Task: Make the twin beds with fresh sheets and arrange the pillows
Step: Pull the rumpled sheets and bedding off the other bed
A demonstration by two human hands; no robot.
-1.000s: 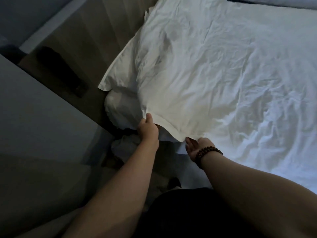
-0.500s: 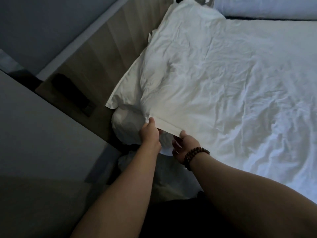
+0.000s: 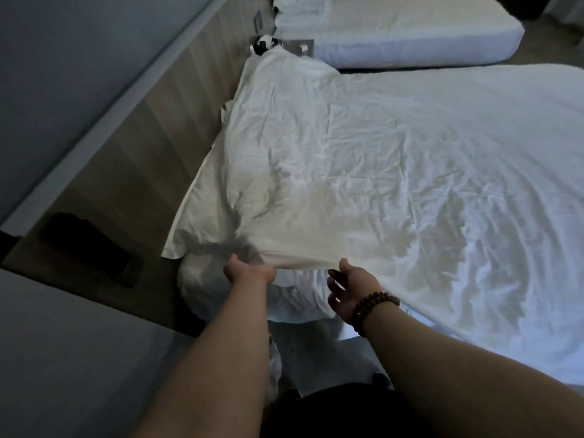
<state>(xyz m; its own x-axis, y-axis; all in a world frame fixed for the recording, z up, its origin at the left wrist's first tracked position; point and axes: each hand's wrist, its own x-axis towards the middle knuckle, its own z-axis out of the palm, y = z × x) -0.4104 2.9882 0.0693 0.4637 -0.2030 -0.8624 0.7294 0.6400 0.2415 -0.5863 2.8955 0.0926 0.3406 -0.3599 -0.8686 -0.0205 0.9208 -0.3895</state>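
A wrinkled white sheet (image 3: 395, 172) covers the near bed and drapes over its head end. My left hand (image 3: 248, 268) grips the sheet's near edge, bunching the cloth there. My right hand (image 3: 350, 286), with a bead bracelet on the wrist, hovers palm-up with spread fingers just under the same edge, a little to the right, holding nothing. A white pillow (image 3: 227, 298) lies beneath the lifted edge at the bed's near corner. The second bed (image 3: 410, 33) stands at the top, white and flat.
A wooden headboard panel (image 3: 151, 147) runs along the left, with a dark recess (image 3: 91, 248) in it. A stack of folded white linen (image 3: 300, 11) rests at the far bed's head. Small items sit on the nightstand (image 3: 278, 45) between the beds.
My view has lifted, bringing the second bed into sight. My left hand now bunches the sheet edge tighter. My right hand has let go of the edge and opened below it.
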